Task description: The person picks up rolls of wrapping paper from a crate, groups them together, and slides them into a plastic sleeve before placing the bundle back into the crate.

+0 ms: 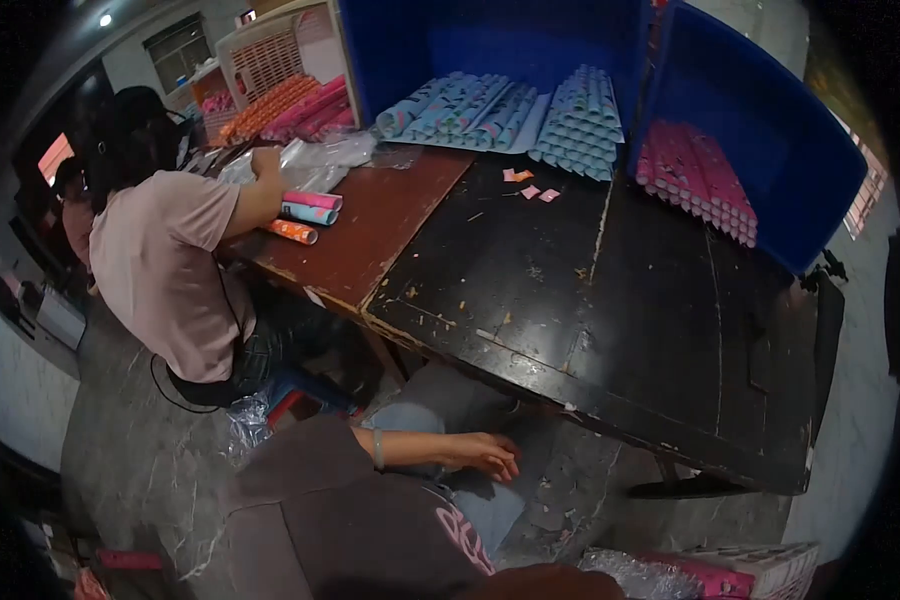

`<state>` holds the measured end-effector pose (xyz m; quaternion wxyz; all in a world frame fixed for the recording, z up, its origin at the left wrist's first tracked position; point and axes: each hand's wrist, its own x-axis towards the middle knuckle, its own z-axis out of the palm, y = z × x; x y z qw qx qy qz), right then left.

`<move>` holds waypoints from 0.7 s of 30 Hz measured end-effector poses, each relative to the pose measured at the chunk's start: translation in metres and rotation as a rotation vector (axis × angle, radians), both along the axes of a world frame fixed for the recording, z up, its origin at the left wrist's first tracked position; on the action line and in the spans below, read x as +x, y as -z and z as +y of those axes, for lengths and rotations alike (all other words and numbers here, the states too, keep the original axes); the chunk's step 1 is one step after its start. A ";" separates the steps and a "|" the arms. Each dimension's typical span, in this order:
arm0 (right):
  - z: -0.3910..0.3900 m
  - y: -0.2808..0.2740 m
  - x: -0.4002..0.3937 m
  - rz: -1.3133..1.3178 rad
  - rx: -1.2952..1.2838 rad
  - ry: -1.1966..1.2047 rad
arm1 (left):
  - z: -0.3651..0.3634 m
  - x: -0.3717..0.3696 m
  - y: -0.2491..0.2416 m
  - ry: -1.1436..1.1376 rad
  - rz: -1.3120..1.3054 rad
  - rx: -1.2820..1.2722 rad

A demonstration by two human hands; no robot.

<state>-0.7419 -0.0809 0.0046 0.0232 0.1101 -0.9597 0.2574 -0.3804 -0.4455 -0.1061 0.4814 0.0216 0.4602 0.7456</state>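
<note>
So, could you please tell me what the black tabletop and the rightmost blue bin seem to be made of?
Black tabletop: probably painted wood with a worn sheen; chipped edges show paler, wood-like patches. Rightmost blue bin: likely smooth plastic, judging by its even colour and rounded corners, though coated metal is possible.

The worktop (530, 235) was black with pale scratches, its left section (400, 200) reddish brown. At its back, the bins (770, 125) were deep blue, the patterned tubes (575, 125) light blue. Towards its right end, the stacked tubes (690, 175) were pink. On its left section, one tube (295, 232) was orange with pale marks. In front, the sweater (360, 520) was dark brown with pink lettering (460, 538).
</note>
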 end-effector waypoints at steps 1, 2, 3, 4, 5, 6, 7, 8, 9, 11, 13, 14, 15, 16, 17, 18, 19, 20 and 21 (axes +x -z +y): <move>-0.012 -0.002 -0.008 -0.004 0.021 -0.023 | -0.004 0.002 0.001 -0.023 -0.001 0.010; -0.022 -0.004 -0.014 -0.009 0.042 -0.043 | -0.008 0.003 0.001 -0.041 0.002 0.012; -0.033 -0.006 -0.018 -0.017 0.063 -0.063 | -0.012 0.006 0.002 -0.059 0.002 0.014; -0.044 -0.008 -0.023 -0.022 0.084 -0.082 | -0.015 0.007 0.002 -0.078 -0.001 0.024; -0.055 -0.010 -0.027 -0.027 0.105 -0.102 | -0.018 0.008 0.000 -0.092 -0.006 0.038; -0.068 -0.012 -0.032 -0.030 0.124 -0.123 | -0.021 0.010 -0.001 -0.106 -0.009 0.051; -0.082 -0.014 -0.036 -0.032 0.141 -0.142 | -0.024 0.011 -0.003 -0.126 -0.009 0.057; -0.095 -0.016 -0.038 -0.035 0.156 -0.161 | -0.027 0.014 -0.006 -0.135 -0.008 0.068; -0.109 -0.017 -0.041 -0.037 0.172 -0.178 | -0.030 0.015 -0.007 -0.144 -0.007 0.079; -0.136 -0.019 -0.043 -0.042 0.202 -0.209 | -0.037 0.017 -0.002 -0.158 0.009 0.107; -0.157 -0.022 -0.041 -0.046 0.236 -0.228 | -0.042 0.023 0.005 -0.160 0.026 0.139; -0.164 -0.025 -0.040 -0.045 0.255 -0.230 | -0.044 0.025 0.007 -0.146 0.033 0.153; -0.169 -0.030 -0.039 -0.041 0.276 -0.227 | -0.046 0.025 0.008 -0.128 0.042 0.169; -0.172 -0.035 -0.037 -0.040 0.297 -0.218 | -0.049 0.025 0.007 -0.120 0.048 0.180; -0.168 -0.039 -0.032 -0.042 0.317 -0.198 | -0.053 0.027 0.006 -0.111 0.055 0.186; -0.158 -0.044 -0.020 -0.050 0.338 -0.161 | -0.055 0.031 0.004 -0.086 0.057 0.195; -0.135 -0.045 -0.006 -0.067 0.359 -0.102 | -0.058 0.033 -0.002 -0.027 0.049 0.209; -0.096 -0.045 0.016 -0.090 0.378 -0.013 | -0.062 0.033 -0.010 -0.049 0.076 0.185; -0.042 -0.039 0.052 -0.125 0.391 0.108 | -0.065 0.035 -0.014 -0.039 0.100 0.162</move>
